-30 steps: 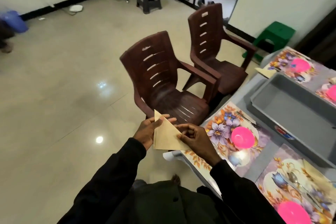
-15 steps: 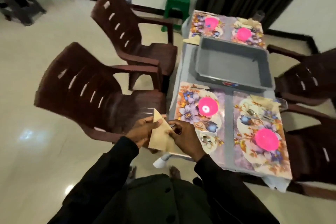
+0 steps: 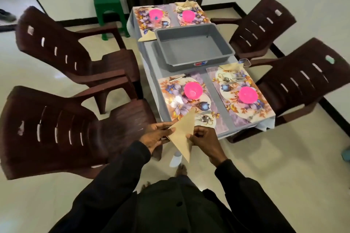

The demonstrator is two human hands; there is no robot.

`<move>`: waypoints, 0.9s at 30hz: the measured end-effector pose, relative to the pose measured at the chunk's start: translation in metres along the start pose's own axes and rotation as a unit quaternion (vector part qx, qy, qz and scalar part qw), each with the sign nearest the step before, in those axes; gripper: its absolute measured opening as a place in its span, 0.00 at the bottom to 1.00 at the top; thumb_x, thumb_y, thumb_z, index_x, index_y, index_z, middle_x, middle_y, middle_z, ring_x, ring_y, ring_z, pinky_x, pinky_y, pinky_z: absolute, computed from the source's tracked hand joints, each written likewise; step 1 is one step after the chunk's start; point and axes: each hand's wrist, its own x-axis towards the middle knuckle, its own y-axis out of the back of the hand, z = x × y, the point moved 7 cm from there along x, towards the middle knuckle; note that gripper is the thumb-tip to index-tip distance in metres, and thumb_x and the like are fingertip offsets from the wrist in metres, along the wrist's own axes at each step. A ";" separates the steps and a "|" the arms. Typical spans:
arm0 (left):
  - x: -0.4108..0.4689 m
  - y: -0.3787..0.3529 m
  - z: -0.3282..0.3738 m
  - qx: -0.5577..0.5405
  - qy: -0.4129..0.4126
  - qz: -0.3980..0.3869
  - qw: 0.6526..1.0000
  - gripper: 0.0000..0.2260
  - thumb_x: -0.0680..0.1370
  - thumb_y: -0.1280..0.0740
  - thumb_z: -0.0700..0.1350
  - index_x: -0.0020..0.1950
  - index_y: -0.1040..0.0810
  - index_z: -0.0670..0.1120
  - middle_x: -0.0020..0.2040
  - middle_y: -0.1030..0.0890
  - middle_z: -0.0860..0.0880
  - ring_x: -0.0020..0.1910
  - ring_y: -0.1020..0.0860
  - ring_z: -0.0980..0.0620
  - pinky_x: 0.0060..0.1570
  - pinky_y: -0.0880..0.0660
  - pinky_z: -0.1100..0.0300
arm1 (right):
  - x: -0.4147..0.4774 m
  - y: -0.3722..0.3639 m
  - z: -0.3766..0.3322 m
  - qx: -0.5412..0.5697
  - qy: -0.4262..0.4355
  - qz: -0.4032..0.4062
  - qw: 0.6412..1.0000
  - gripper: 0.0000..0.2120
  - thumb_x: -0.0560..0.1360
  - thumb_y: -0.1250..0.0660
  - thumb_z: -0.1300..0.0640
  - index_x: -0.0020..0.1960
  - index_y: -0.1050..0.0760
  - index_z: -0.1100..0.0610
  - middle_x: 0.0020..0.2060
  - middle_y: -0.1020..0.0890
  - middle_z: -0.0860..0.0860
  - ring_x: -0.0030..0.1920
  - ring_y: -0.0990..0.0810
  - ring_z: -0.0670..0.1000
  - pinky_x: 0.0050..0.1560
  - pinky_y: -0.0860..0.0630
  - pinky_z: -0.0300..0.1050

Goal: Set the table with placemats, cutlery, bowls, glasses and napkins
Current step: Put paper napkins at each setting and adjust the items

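Just short of the desk's [image 3: 149, 66] near edge, a tan paper napkin [image 3: 182, 134], folded into a flat, matte triangle, is held up between both hands. Its long axis runs away from the person. The sharp far tip points at the floral placemat [image 3: 170, 91] and overlaps that mat's near edge in this view, while the opposite tip points down toward the floor. The third, blunter corner faces left.

The left hand [image 3: 155, 136] has its grip clamped on that left corner, fingers beneath the paper. The right hand [image 3: 205, 141] pinches the right edge between its thumb and curled fingers.

On the glossy placemat sits a round pink plastic bowl [image 3: 193, 90], and a metal spoon [image 3: 204, 118] lies just beside the napkin's tip. Behind them is a rectangular grey plastic tray [image 3: 189, 47] with a red-and-blue label [image 3: 200, 63] whose writing is too small to read. A slatted brown plastic chair [image 3: 56, 128] stands to the left.
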 end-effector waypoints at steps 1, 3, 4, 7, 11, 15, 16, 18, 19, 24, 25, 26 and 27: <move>-0.002 0.000 0.000 0.004 -0.001 -0.011 1.000 0.13 0.76 0.26 0.35 0.60 0.16 0.41 0.54 0.14 0.43 0.52 0.16 0.46 0.46 0.18 0.59 | -0.004 0.004 0.008 0.017 -0.011 0.018 1.000 0.08 0.75 0.25 0.62 0.54 0.17 0.62 0.48 0.13 0.54 0.48 0.14 0.52 0.45 0.17 0.44; -0.005 0.003 -0.002 0.000 0.001 -0.024 1.000 0.15 0.76 0.26 0.36 0.62 0.17 0.42 0.56 0.14 0.43 0.52 0.15 0.46 0.46 0.18 0.60 | -0.011 0.018 0.029 0.048 -0.044 0.072 0.995 0.08 0.75 0.25 0.62 0.53 0.17 0.62 0.48 0.13 0.56 0.50 0.14 0.57 0.46 0.16 0.50; -0.005 0.007 -0.004 -0.003 0.002 -0.022 1.000 0.15 0.76 0.26 0.36 0.62 0.17 0.42 0.56 0.14 0.43 0.53 0.15 0.46 0.47 0.17 0.59 | -0.014 0.028 0.044 0.059 -0.061 0.104 0.991 0.08 0.75 0.25 0.62 0.53 0.17 0.62 0.48 0.13 0.57 0.52 0.15 0.59 0.47 0.15 0.52; -0.006 0.020 -0.001 -0.010 -0.005 -0.003 1.000 0.13 0.77 0.28 0.37 0.63 0.17 0.42 0.58 0.14 0.43 0.57 0.16 0.43 0.55 0.18 0.55 | -0.022 0.054 0.092 0.111 -0.125 0.201 0.965 0.04 0.76 0.27 0.66 0.50 0.18 0.63 0.50 0.14 0.58 0.56 0.17 0.65 0.49 0.18 0.57; -0.008 0.041 0.006 -0.020 -0.014 0.034 0.999 0.12 0.79 0.30 0.39 0.63 0.18 0.41 0.57 0.14 0.42 0.59 0.17 0.42 0.55 0.19 0.56 | -0.030 0.062 0.132 0.203 -0.217 0.234 0.926 0.05 0.78 0.31 0.69 0.52 0.21 0.61 0.55 0.18 0.61 0.55 0.19 0.63 0.49 0.19 0.53; -0.006 0.060 0.004 -0.032 -0.017 0.059 0.998 0.12 0.80 0.31 0.39 0.64 0.19 0.42 0.58 0.15 0.43 0.60 0.17 0.42 0.61 0.21 0.52 | -0.010 0.055 0.141 0.353 -0.208 0.177 0.895 0.06 0.81 0.35 0.66 0.57 0.23 0.62 0.53 0.20 0.60 0.53 0.21 0.58 0.54 0.22 0.52; -0.006 0.064 0.002 -0.034 -0.014 0.062 0.997 0.12 0.81 0.31 0.39 0.64 0.19 0.42 0.58 0.15 0.43 0.60 0.17 0.43 0.63 0.22 0.51 | -0.006 0.052 0.139 0.408 -0.198 0.164 0.876 0.07 0.81 0.36 0.65 0.58 0.24 0.61 0.52 0.19 0.59 0.53 0.21 0.56 0.57 0.23 0.52; -0.005 0.068 0.000 -0.034 -0.007 0.063 0.997 0.12 0.81 0.32 0.39 0.65 0.19 0.42 0.59 0.15 0.43 0.60 0.17 0.43 0.65 0.24 0.50 | 0.005 0.051 0.138 0.493 -0.177 0.163 0.836 0.09 0.81 0.35 0.64 0.60 0.24 0.59 0.51 0.17 0.58 0.54 0.19 0.55 0.62 0.24 0.52; -0.004 0.070 0.001 -0.033 -0.004 0.061 0.998 0.13 0.81 0.32 0.39 0.65 0.19 0.42 0.59 0.15 0.43 0.60 0.17 0.43 0.66 0.24 0.50 | 0.010 0.050 0.137 0.509 -0.170 0.170 0.827 0.09 0.80 0.34 0.64 0.60 0.23 0.59 0.51 0.16 0.57 0.54 0.18 0.55 0.63 0.24 0.52; 0.000 0.084 0.015 -0.023 0.005 0.051 0.998 0.13 0.81 0.32 0.39 0.65 0.20 0.42 0.59 0.15 0.43 0.59 0.16 0.44 0.65 0.24 0.50 | 0.027 0.026 0.157 0.428 -0.219 0.253 0.840 0.03 0.81 0.35 0.65 0.50 0.23 0.60 0.47 0.20 0.56 0.47 0.21 0.52 0.51 0.23 0.46; 0.000 0.088 0.019 -0.017 0.006 0.046 0.999 0.13 0.81 0.32 0.39 0.66 0.20 0.42 0.59 0.15 0.43 0.59 0.16 0.44 0.65 0.24 0.51 | 0.030 0.024 0.166 0.374 -0.232 0.286 0.851 0.02 0.79 0.33 0.66 0.49 0.22 0.62 0.46 0.19 0.57 0.45 0.20 0.52 0.48 0.22 0.46; 0.000 0.093 0.022 -0.013 0.007 0.042 0.999 0.13 0.81 0.32 0.39 0.66 0.20 0.42 0.60 0.15 0.42 0.59 0.17 0.43 0.64 0.23 0.51 | 0.034 0.023 0.174 0.323 -0.240 0.311 0.861 0.02 0.77 0.29 0.66 0.50 0.21 0.63 0.47 0.18 0.58 0.44 0.19 0.54 0.46 0.20 0.48; 0.000 0.099 0.026 -0.010 0.007 0.038 0.999 0.14 0.81 0.32 0.39 0.66 0.21 0.42 0.60 0.15 0.42 0.60 0.17 0.43 0.63 0.23 0.52 | 0.040 0.021 0.179 0.266 -0.247 0.328 0.872 0.06 0.74 0.26 0.66 0.50 0.20 0.64 0.48 0.16 0.58 0.45 0.17 0.55 0.45 0.18 0.50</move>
